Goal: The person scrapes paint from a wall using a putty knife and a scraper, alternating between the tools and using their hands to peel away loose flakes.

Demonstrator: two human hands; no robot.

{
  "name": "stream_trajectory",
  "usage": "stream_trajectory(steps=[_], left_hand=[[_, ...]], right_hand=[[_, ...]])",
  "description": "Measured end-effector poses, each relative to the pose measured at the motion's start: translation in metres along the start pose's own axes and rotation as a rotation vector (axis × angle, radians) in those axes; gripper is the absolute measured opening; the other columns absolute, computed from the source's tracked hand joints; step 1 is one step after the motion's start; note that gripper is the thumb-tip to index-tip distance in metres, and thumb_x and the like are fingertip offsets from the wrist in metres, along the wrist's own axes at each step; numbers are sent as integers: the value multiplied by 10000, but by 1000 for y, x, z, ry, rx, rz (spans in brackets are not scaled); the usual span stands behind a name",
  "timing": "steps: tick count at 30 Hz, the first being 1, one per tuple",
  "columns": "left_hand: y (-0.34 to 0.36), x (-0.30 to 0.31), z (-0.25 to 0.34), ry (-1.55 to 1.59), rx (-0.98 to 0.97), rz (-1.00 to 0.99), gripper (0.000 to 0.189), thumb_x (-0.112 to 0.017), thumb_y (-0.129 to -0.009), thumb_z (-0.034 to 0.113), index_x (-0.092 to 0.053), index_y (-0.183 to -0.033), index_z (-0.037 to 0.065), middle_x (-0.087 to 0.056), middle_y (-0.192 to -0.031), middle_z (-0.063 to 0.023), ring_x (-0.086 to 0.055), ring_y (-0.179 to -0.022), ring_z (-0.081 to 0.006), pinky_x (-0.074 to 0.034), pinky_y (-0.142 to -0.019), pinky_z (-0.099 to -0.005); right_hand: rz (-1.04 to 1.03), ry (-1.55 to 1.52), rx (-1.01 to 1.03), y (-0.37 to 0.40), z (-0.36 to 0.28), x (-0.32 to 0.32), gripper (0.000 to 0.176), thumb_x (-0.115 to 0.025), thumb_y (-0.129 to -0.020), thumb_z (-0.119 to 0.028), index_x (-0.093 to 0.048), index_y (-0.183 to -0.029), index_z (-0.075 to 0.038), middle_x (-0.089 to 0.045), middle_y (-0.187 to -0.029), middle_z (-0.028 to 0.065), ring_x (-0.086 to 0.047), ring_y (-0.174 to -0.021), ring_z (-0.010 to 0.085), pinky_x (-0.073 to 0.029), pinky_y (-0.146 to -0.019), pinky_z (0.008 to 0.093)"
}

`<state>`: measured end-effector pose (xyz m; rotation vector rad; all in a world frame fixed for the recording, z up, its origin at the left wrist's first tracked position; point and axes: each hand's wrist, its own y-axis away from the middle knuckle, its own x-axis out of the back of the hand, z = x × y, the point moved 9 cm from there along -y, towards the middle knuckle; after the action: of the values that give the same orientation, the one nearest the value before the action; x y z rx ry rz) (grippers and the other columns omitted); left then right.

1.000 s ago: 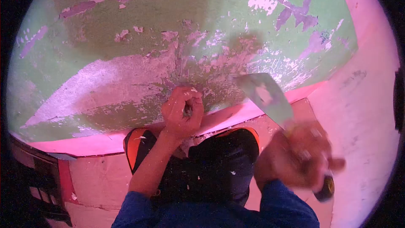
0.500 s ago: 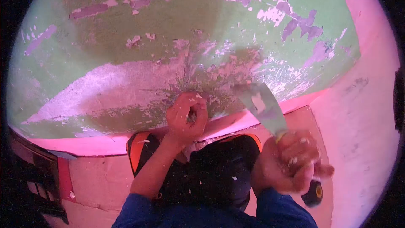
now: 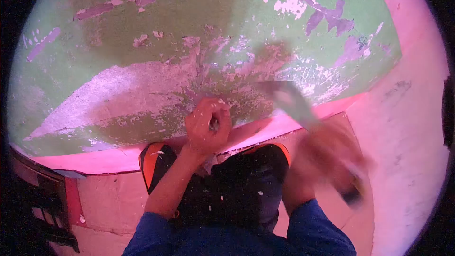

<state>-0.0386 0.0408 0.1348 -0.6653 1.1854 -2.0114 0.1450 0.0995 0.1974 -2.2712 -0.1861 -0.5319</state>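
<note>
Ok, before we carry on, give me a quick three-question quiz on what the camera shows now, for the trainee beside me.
1. True or false: the left hand is curled, and pale flakes dot the dark trousers.

2. Multiple choice: which holds the scraper?
A) the left hand
B) the right hand
C) neither hand

3. Fill in the blank: the paint on the large, flaking surface ahead of the person is mainly ____.

Key: 1 true; 2 B; 3 green.
</note>
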Motion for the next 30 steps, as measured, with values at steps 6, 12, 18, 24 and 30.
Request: stream_trajectory(steps=[6,12,18,24,30], left_hand=[[0,0,4,-28,-26,-3,137,-579,-682,-47,-547,-796,22,-568,-736,-81,-465,-435,-117,-369,-393,-241],[3,-2,4,-12,11,-23,127,-574,-685,-40,-544,-791,22,-567,-735,-84,-461,-433,-119,-368,-394,-244],[1,-1,2,-16,5,-30,127,-573,-696,-43,-542,-801,21,-574,-751,-96,-484,-460,-133,-385,-417,-243],[2,1,-8,-12,53,-20,126,-573,-701,-43,-542,-805,20,-578,-760,-100,-511,-487,-131,-402,-432,-240],[7,-9,-2,-2,38,-66,130,-579,-697,-35,-542,-807,22,-581,-764,-101,-514,-484,-128,-395,-418,-244]], right_hand=[[165,25,195,-10,5,-2,45,-481,-796,-137,-460,-800,-97,-496,-673,35,-496,-666,160,-444,-642,333],[743,-425,186,11,-17,38,111,-429,-794,-80,-391,-714,-148,-421,-583,-18,-427,-542,111,-438,-541,271],[505,-961,-4,26,70,22,23,-501,-762,-66,-500,-743,-78,-466,-617,25,-480,-606,160,-443,-632,311],[354,-157,36,20,70,-7,157,-408,-769,-40,-476,-907,-7,-520,-697,80,-524,-692,232,-455,-730,401],[673,-742,301,-23,6,78,171,-477,-817,-71,-394,-685,-141,-428,-591,-10,-395,-497,94,-357,-477,202]])
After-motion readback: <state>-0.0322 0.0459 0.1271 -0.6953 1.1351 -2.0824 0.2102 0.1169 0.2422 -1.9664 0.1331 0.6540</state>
